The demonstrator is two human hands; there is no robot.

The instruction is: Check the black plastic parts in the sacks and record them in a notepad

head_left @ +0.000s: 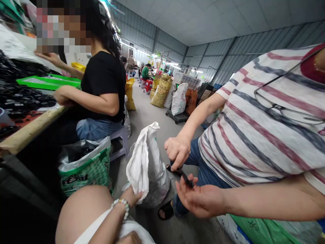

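Note:
My left hand, with a beaded bracelet at its wrist, is closed on the loose top of a white woven sack. The sack stands upright on the floor in front of my bare knee, its mouth bunched and folded over. At the bottom edge only a small part of my right hand shows, its fingers cut off by the frame. To the right, a standing person in a striped shirt holds a small black part between both hands; those hands are apart from mine.
A seated co-worker in black works at a bench with black parts and a green tray. Below stands a green-and-white bag beside a stool. Farther back are yellow sacks and a white sack on a trolley.

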